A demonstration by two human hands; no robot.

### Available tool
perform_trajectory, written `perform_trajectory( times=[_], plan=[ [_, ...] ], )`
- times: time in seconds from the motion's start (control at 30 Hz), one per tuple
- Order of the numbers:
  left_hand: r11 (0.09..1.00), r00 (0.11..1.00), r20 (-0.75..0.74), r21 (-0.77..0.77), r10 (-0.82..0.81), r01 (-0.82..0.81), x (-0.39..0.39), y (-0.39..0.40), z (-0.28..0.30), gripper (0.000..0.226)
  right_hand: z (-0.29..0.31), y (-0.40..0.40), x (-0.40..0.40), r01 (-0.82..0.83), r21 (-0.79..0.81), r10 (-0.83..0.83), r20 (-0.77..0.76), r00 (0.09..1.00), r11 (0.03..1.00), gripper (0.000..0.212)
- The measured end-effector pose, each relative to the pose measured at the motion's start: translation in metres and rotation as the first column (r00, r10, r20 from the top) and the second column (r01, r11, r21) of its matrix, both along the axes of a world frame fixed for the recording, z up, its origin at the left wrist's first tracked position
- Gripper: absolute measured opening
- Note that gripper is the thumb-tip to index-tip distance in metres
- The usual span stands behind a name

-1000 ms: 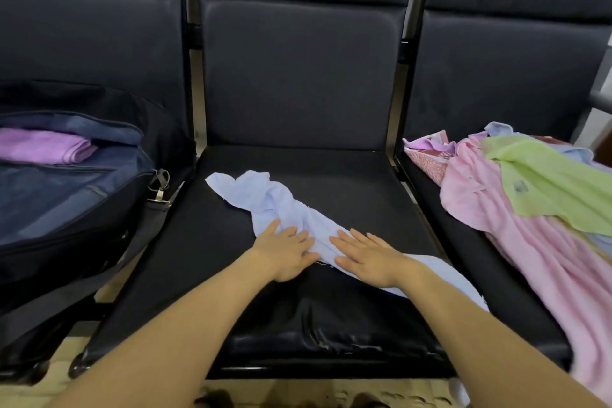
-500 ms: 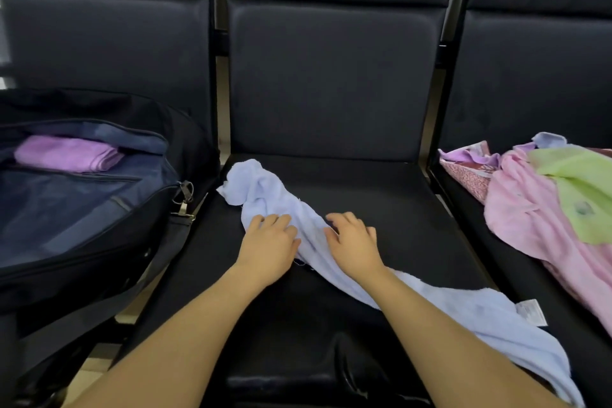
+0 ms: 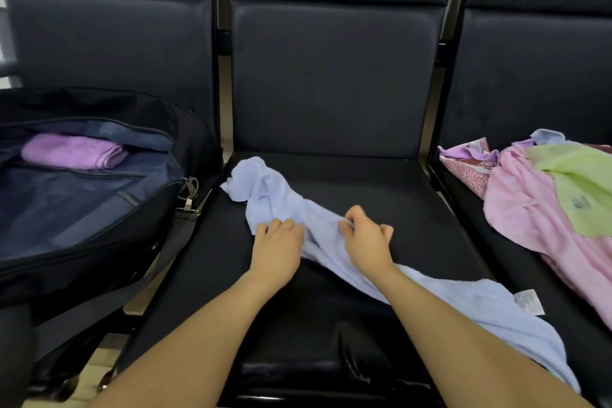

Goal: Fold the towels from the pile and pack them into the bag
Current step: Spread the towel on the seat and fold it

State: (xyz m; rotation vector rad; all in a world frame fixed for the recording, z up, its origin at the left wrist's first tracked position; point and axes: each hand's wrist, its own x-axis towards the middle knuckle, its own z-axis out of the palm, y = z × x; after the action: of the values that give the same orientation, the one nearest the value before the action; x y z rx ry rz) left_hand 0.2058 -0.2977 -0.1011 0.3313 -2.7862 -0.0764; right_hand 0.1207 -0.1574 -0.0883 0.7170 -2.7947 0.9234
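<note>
While both hands work the blue towel (image 3: 281, 205) bunched across the middle seat (image 3: 381, 189), left hand (image 3: 276, 247) pressing flat, right hand (image 3: 366, 242) pinching a ridge, it should be spread smooth before folding. At nine o'clock, the open bag (image 3: 99, 209) holds one folded purple towel (image 3: 71, 151); the pile (image 3: 546, 195) waits at three o'clock.

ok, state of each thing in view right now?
blue towel: unfolded, bunched across the middle seat
left hand: resting on the towel, fingers bent
right hand: pinching the towel
bag: open
purple towel: folded, in the bag
pile: loose, unfolded, on the right seat
</note>
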Motion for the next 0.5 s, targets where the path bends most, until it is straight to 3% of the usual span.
perform_trajectory(
  times=[0.07, 0.13, 0.2, 0.27, 0.33, 0.37, 0.4, 0.5],
  plan=[
    [0.961, 0.979, -0.165, 0.268, 0.116, -0.068, 0.004, -0.002, 0.014, 0.017, 0.019, 0.001, 0.002, 0.074, -0.264, -0.057, 0.07, 0.996, 0.962, 0.017],
    [0.814, 0.947, -0.258, 0.58, 0.192, -0.007, 0.004, -0.005, 0.032, 0.018, 0.04, 0.0, 0.004, 0.107, -0.43, -0.094, 0.052, 0.994, 0.897, 0.015],
    [0.723, 0.912, -0.35, 0.685, 0.211, 0.096, 0.005, -0.006, 0.052, 0.016, 0.056, 0.002, 0.006, 0.09, -0.519, -0.11, -0.009, 0.994, 0.85, 0.012],
    [0.708, 0.878, -0.447, 0.675, 0.17, 0.206, 0.01, -0.007, 0.071, 0.017, 0.064, 0.009, 0.01, 0.051, -0.516, -0.129, -0.116, 0.985, 0.855, 0.011],
    [0.859, 0.913, -0.397, 0.496, 0.092, 0.129, 0.012, -0.015, 0.078, 0.015, 0.064, 0.015, 0.009, 0.002, -0.425, -0.144, -0.303, 0.942, 0.905, 0.013],
    [0.954, 0.952, -0.298, 0.299, 0.066, 0.027, 0.014, -0.022, 0.078, 0.012, 0.063, 0.017, 0.008, -0.016, -0.346, -0.137, -0.412, 0.901, 0.938, 0.014],
    [0.994, 0.974, -0.22, 0.11, 0.047, -0.024, 0.016, -0.028, 0.075, 0.01, 0.062, 0.019, 0.007, -0.02, -0.233, -0.109, -0.527, 0.843, 0.972, 0.014],
    [0.964, 1.0, -0.023, -0.264, -0.003, -0.003, 0.028, -0.04, 0.061, 0.031, 0.057, 0.015, 0.009, -0.012, 0.102, 0.08, -0.7, 0.71, 0.995, 0.016]
  ],
)
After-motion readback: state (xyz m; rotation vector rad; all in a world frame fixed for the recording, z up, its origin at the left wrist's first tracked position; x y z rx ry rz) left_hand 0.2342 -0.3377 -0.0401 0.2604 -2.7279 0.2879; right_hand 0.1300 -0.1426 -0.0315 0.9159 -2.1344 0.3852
